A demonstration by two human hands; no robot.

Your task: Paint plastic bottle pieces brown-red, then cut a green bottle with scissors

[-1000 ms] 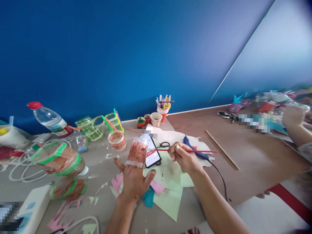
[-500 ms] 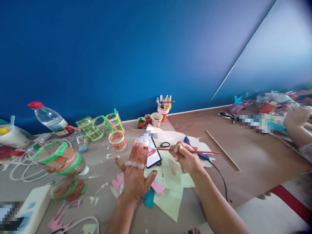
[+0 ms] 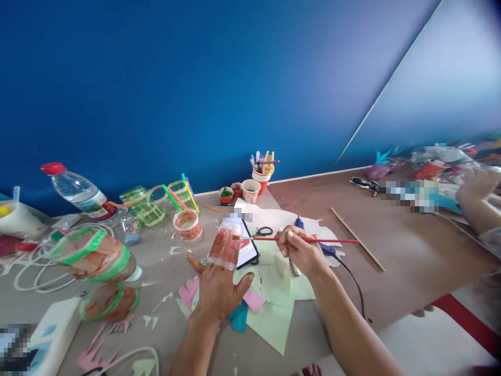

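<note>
A clear plastic bottle piece, coated in reddish-brown paint, sits over the middle fingers of my left hand. The thumb and little finger stick out on either side of it. My right hand is closed round the red handle of a paintbrush, whose tip meets the painted side of the piece. Behind the piece lies a phone, partly covered. A blue glue gun rests beyond my right hand. Left of the piece stands a brown-painted plastic ring.
Painted bottle parts with green bands and a water bottle occupy the left. Paint cups stand by the wall. Paper scraps lie near my wrists; a wooden stick lies right. Another person's hand is at far right.
My right hand and the brush have shifted slightly right, and the brush tip remains against the painted piece. My left hand has barely moved.
</note>
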